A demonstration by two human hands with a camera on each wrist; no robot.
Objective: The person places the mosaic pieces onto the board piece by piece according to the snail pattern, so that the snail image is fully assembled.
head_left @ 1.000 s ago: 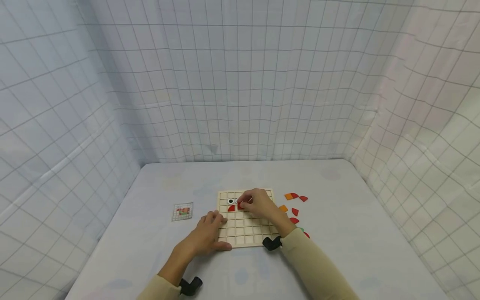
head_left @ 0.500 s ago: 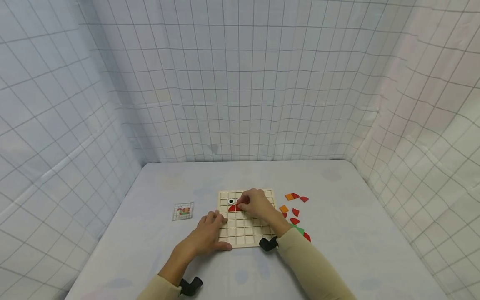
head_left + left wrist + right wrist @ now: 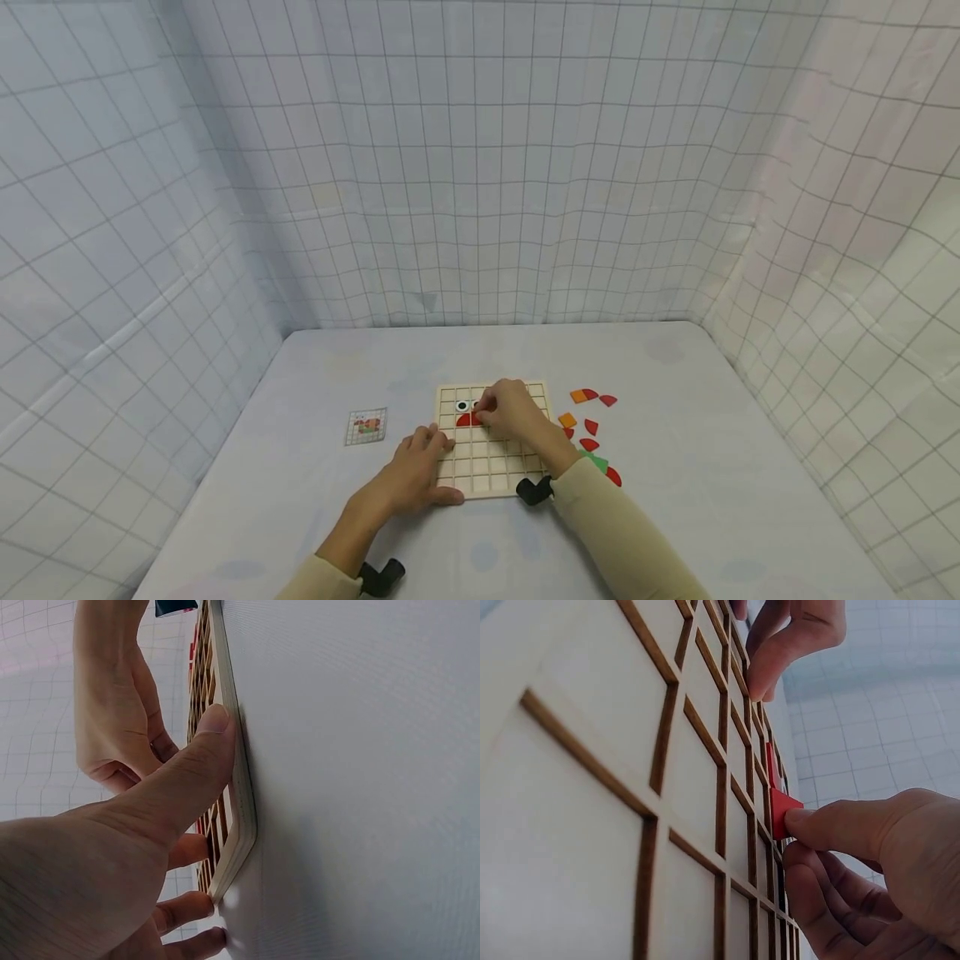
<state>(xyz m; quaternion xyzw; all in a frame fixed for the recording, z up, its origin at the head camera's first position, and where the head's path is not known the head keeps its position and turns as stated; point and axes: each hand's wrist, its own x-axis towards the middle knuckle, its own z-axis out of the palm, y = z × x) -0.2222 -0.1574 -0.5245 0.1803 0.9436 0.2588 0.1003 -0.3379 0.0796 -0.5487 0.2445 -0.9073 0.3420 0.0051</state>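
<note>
My right hand (image 3: pixel 517 412) pinches a flat red piece (image 3: pixel 782 810) between thumb and fingers at a cell of the pale wooden grid board (image 3: pixel 480 467). In the right wrist view the held piece tilts a little out of its cell, beside another red piece (image 3: pixel 772 763). On the board a curved red piece (image 3: pixel 463 420) lies left of it, below a white eye piece (image 3: pixel 462 406). A second eye piece (image 3: pixel 476 405) is partly hidden by my right fingers. My left hand (image 3: pixel 415 468) rests on the board's left side, its thumb along the front edge.
Right of the board lie loose pieces: orange squares (image 3: pixel 567 421), several red quarter shapes (image 3: pixel 589 445) and green ones (image 3: pixel 598 462). A small picture card (image 3: pixel 366 426) with a grid lies to the left. Gridded white sheets (image 3: pixel 495 167) enclose the table.
My right hand has brought the red piece down against its cell beside the other red piece and shifted slightly left. More of the second eye piece shows. My left hand stays put.
</note>
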